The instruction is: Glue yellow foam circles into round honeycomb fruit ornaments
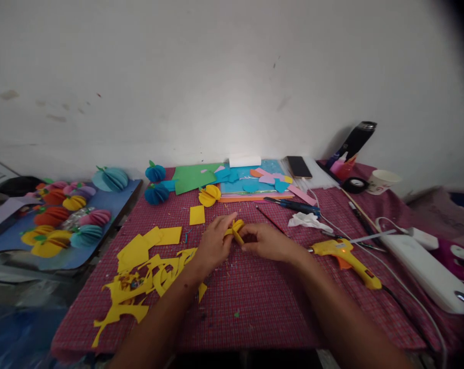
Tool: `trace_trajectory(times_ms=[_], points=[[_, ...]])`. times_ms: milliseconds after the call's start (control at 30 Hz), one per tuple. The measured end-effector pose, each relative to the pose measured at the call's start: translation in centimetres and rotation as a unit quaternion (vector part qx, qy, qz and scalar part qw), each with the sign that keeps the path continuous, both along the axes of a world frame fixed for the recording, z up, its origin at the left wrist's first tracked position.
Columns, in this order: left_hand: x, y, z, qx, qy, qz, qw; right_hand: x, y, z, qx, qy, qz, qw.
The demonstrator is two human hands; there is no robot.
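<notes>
Over the middle of the red checked tablecloth (255,307), both hands hold one small yellow paper ball (236,231) made of folded leaves. My left hand (215,238) grips it from the left, fingers closed along its side. From the right, my right hand (260,240) pinches its edge with thumb and bent fingers. Just beyond lies a finished-looking yellow paper pumpkin (209,195). A yellow square (197,215) of paper is flat on the cloth beyond my left hand. Yellow offcuts (155,274) lie in a heap left of my left forearm.
A yellow glue gun (345,256) with its cord lies on the right, near a white power strip (427,271). Scissors (293,205), a phone (298,167) and coloured sheets (193,177) lie along the back. Several paper pumpkins sit on a blue board (117,205) at left.
</notes>
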State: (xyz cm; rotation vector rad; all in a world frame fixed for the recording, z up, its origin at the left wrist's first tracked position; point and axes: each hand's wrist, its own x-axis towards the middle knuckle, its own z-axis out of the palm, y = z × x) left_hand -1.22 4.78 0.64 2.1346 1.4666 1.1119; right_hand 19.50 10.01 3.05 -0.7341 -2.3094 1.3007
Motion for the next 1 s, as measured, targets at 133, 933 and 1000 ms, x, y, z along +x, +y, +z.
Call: trace_trajectory(times_ms=[133,933,1000], points=[[-0.2,0.0,0.1,0.000,-0.008,-0.019,1.000,0.3,0.1,0.7,-0.011,-0.015,0.004,1.000],[-0.5,0.2,0.3,0.028,-0.015,-0.007,0.999,0.2,0.1,1.1,-0.016,0.017,0.011,1.000],[-0.6,0.1,0.3,0.026,-0.018,-0.010,0.999,0.3,0.2,1.1,-0.007,0.015,0.003,1.000]])
